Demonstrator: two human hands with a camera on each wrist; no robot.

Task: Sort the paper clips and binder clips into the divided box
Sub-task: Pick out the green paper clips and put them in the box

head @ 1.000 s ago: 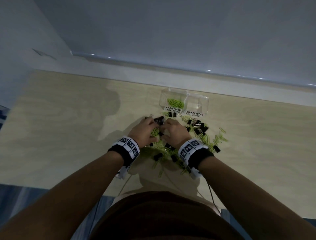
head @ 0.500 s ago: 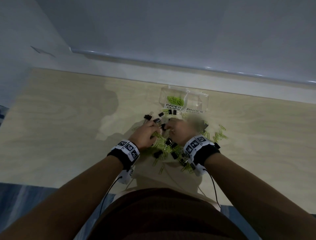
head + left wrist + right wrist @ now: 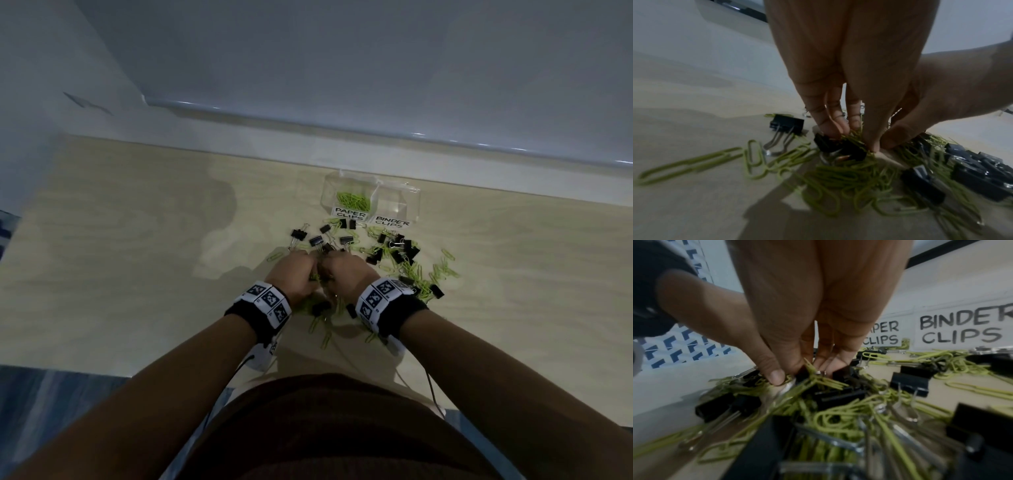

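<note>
A pale wooden table stands against a grey-white wall. A blue patterned floor shows at the near edge. The clear box sits at the back of the table, with green paper clips in its left part. More paper clips and black binder clips lie mixed in front. The left hand pinches green paper clips with bent fingers. The right hand also pinches into the pile; what it holds is unclear.
</note>
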